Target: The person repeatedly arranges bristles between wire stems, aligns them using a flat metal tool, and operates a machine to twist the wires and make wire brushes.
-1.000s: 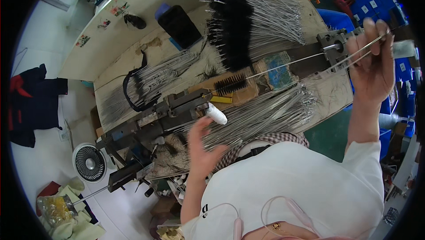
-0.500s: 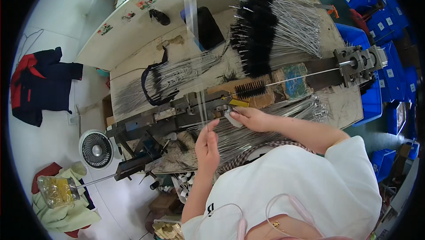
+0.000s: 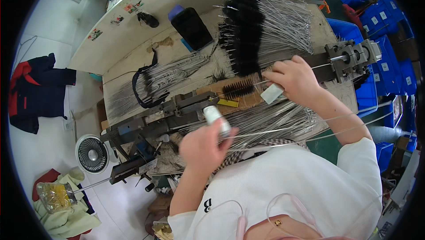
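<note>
A black-bristled twisted-wire brush point(image 3: 239, 90) lies along the bench machine, its stem running right toward a metal chuck. My right hand point(image 3: 295, 80) is closed around that stem, just right of the bristles. A white piece point(image 3: 272, 93) shows below its fingers; whether it is worn or held I cannot tell. My left hand point(image 3: 202, 148), blurred, is closed on a long thin wire point(image 3: 305, 129) whose two strands reach right across my front. Beside its fingers shows a blurred white cylinder-shaped piece point(image 3: 213, 115). Loose wires point(image 3: 283, 122) lie in a pile between the hands and me.
Finished black brushes point(image 3: 243, 27) are heaped at the back. The metal chuck point(image 3: 352, 58) stands at the machine's right end. More wires point(image 3: 177, 69) and a black strap point(image 3: 137, 89) lie back left. A fan point(image 3: 92, 153) is at left; blue bins point(image 3: 385, 65) stand right.
My right hand has moved right and away from me, from the machine's middle to the brush stem. My left hand has come nearer; the wire has swung from upright to lying rightward.
</note>
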Tool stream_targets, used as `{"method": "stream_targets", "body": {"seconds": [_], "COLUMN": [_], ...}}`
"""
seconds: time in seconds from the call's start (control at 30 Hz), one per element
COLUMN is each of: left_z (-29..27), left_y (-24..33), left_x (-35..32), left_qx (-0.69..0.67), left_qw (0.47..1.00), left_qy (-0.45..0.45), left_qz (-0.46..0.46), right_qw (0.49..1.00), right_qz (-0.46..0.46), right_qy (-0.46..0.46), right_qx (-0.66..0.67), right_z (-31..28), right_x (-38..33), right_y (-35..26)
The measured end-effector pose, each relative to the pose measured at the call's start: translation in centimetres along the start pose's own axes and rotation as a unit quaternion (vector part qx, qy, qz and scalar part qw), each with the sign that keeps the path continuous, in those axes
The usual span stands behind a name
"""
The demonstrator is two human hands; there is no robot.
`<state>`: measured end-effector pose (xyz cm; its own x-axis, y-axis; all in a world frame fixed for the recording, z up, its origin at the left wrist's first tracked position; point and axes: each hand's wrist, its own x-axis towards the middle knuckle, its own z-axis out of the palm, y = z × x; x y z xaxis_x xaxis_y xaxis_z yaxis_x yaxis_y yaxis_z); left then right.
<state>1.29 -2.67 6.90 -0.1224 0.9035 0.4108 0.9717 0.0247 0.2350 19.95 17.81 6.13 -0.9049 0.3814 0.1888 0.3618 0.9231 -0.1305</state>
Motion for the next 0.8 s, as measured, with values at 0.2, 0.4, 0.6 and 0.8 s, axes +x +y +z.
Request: {"method": "stream_targets", "body": {"seconds": [0.2, 0.4, 0.6, 0.8], "left_z": [-1.0, 0.4, 0.0, 3.3], "left_y": [-4.7, -2.3, -0.9, 2.5], "left_x": [-5.7, -3.9, 0.7, 5.7], "left_qx": [-0.156, -0.501, -0.236, -0.097], "left_qw": [0.912, 0.814, 0.951, 0.989], "left_qy": [0.184, 0.019, -0.111, -0.111], "left_qz": [-0.333, -0.294, -0.165, 0.03], "right_qw": [0.999, 0.978, 0.821, 0.829], "right_qz": [0.024, 0.1, 0.293, 0.205], "right_qy": [0.011, 0.182, 0.29, 0.329], "right_qx": [0.019, -0.012, 0.396, 0.403], "right_z": [1.8, 4.5, -4.0, -10.2], "right_x": [-0.4, 2.6, -1.9, 0.0], "right_y": [1.2, 8.4, 8.9, 5.3]}}
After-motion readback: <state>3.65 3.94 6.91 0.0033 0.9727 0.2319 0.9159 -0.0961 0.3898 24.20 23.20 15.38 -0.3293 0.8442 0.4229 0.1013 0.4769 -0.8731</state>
